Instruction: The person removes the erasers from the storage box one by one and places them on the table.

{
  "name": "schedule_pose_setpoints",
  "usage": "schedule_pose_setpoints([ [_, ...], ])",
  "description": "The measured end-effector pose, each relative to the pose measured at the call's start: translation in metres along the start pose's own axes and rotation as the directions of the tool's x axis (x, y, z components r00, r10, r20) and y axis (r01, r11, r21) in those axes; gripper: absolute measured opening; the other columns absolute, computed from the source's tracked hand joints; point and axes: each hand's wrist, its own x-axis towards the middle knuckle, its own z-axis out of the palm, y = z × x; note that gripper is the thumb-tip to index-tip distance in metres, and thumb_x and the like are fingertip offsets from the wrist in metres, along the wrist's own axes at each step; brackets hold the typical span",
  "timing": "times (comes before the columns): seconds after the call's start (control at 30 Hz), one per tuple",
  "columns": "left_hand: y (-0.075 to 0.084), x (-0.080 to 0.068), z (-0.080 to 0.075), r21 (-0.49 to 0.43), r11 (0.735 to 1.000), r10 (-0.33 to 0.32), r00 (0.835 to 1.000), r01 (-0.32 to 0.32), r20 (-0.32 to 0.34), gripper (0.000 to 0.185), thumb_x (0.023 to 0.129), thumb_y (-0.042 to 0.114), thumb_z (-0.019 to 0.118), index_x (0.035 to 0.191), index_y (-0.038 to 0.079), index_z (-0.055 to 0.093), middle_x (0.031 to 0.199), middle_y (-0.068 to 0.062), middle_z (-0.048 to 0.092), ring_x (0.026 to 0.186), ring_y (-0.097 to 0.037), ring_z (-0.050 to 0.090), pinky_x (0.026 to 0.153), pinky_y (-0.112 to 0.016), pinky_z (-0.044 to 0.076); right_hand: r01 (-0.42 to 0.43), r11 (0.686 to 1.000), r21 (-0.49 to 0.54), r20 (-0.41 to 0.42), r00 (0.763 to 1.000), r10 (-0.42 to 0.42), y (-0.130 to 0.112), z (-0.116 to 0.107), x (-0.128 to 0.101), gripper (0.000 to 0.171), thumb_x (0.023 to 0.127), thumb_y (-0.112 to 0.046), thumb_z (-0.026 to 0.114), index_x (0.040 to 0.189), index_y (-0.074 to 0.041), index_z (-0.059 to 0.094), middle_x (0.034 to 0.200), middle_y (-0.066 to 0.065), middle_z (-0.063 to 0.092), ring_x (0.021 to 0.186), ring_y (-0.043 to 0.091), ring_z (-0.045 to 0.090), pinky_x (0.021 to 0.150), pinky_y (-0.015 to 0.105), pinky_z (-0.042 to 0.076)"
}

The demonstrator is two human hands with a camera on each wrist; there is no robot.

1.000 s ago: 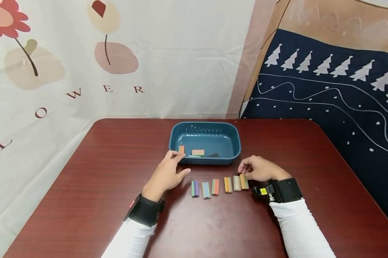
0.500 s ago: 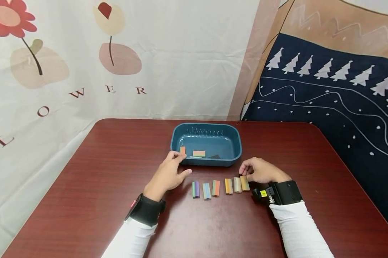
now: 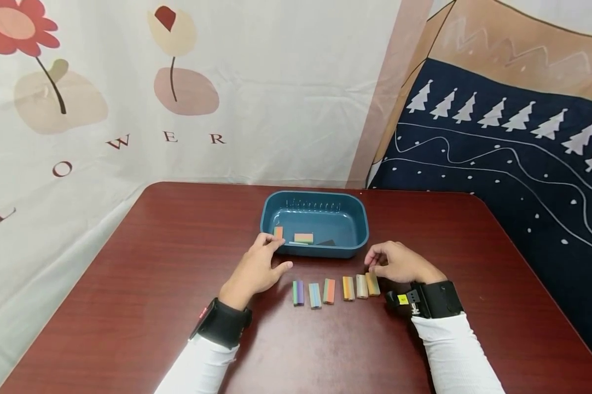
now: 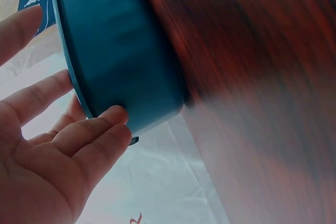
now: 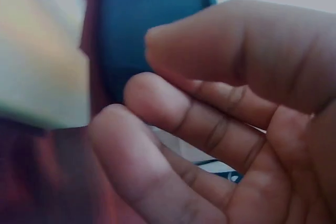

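Observation:
My left hand [image 3: 253, 269] is at the near left corner of a blue-green plastic basin [image 3: 364, 227]. In the left wrist view its fingertips [image 4: 116, 114] touch the basin's outer wall and rim, with the fingers relaxed. My right hand [image 3: 401, 261] hovers with loosely curled fingers beside a yellow-brown striped block [image 3: 372, 285], the rightmost of a row. The right wrist view has a blurred pale block [image 5: 42, 51] to the left of the fingertips and nothing between thumb and fingers. Whether the right hand touches the block is unclear.
Several small striped blocks form the row, among them a purple-green one [image 3: 298, 293], a blue one [image 3: 315, 296] and an orange-green one [image 3: 329, 291]. Inside the basin lie orange-topped blocks [image 3: 303, 238] and a dark flat piece [image 3: 326, 243]. Hanging cloths border the table [image 3: 178, 219].
The head view has shifted slightly, so the basin and blocks appear a little lower. Both hands stay almost where they were, and no block has clearly changed place.

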Motion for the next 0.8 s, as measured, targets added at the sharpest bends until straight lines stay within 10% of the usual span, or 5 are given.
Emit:
schedule_pose_setpoints([
  [0.47,-0.001,0.0,-0.002,-0.002,1.0,0.012,1.0,-0.012,0.006,0.059,0.092,0.031,0.069,0.141,0.004,0.051,0.132,-0.013,0.042,0.084,-0.021,0.057,0.083,-0.04,0.048,0.129,0.973,-0.192,-0.15,0.976,-0.159,-0.047,-0.03,0.045,0.012,0.088,-0.012,0.072,0.098,-0.006,0.068,0.086,-0.001,0.064,0.079,0.014,0.06,0.069,0.033,0.052],
  [0.8,0.004,0.0,-0.006,-0.008,1.0,-0.011,0.999,0.011,0.033,0.059,0.093,0.032,0.067,0.141,0.004,0.05,0.133,-0.012,0.042,0.091,-0.023,0.058,0.086,-0.041,0.048,0.2,0.933,-0.299,0.046,0.98,-0.196,-0.081,-0.036,0.124,0.023,0.09,-0.015,0.071,0.109,-0.004,0.067,0.103,0.01,0.065,0.091,0.025,0.062,0.081,0.039,0.052],
])
